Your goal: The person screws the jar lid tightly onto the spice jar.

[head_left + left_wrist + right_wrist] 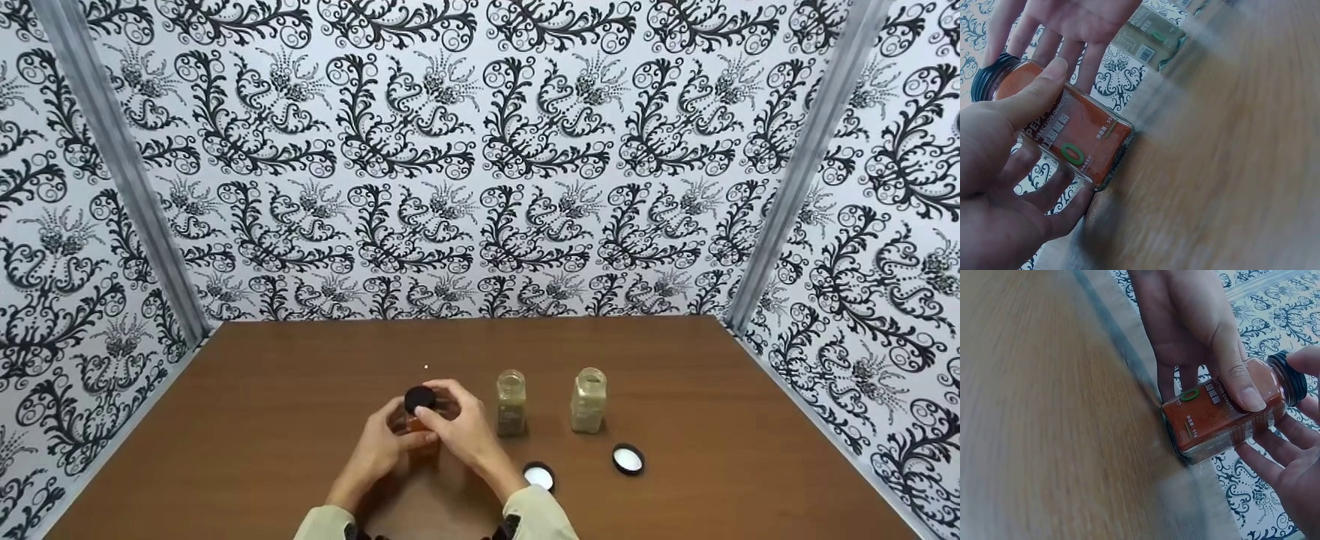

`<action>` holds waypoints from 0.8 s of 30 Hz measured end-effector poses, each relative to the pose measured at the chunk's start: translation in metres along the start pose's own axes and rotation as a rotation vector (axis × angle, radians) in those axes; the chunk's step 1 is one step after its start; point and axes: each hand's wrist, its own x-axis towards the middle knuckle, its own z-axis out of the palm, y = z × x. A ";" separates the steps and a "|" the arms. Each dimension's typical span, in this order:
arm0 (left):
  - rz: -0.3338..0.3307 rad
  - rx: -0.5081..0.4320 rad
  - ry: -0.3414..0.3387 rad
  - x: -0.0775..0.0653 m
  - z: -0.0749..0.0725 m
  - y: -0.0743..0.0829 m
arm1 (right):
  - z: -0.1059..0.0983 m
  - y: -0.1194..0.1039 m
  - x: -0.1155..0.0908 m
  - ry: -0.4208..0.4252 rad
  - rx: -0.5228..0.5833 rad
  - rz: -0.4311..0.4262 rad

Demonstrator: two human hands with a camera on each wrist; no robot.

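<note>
Both hands are around a square glass spice jar (1086, 129) of orange-red powder, labelled as pepper. My left hand (379, 442) grips the body of the jar, its thumb lying across the label. At the ribbed black lid (419, 399), my right hand (466, 427) has its thumb on the edge and its fingers reaching behind. The lid sits on the jar's neck. In both wrist views the jar looks tilted, its base close to the wooden table.
Right of the hands stand two lidless glass jars, one with dark greenish contents (511, 409) and one paler jar (588, 405). Two black lids lie white-side up nearby, a near lid (538, 475) beside the right forearm and a farther lid (628, 458). Patterned walls (480, 187) enclose the brown table (300, 360).
</note>
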 end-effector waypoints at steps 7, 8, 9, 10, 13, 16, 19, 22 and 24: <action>-0.006 -0.022 0.000 0.000 0.000 0.000 | 0.000 -0.002 0.000 -0.006 -0.002 0.016; -0.006 -0.027 0.001 0.000 0.000 0.000 | -0.001 -0.002 0.000 -0.009 -0.015 0.017; -0.006 -0.031 0.002 0.000 0.000 0.000 | -0.001 -0.002 0.000 -0.011 -0.028 0.018; -0.004 -0.032 0.004 0.001 0.000 0.001 | -0.001 -0.002 0.000 -0.014 -0.041 0.016; -0.001 -0.023 0.010 0.001 0.000 0.000 | -0.001 -0.002 0.000 -0.018 -0.071 0.020; 0.010 -0.013 0.016 0.001 0.000 0.001 | -0.001 -0.001 0.001 -0.016 -0.076 0.027; 0.013 -0.013 0.015 0.001 0.000 0.001 | 0.000 0.000 0.003 -0.010 -0.062 0.025; 0.014 -0.013 0.012 0.001 0.000 0.001 | 0.002 0.003 0.003 -0.002 -0.042 0.015; 0.017 -0.005 0.009 0.001 0.000 0.001 | 0.003 0.004 0.004 0.003 -0.029 0.005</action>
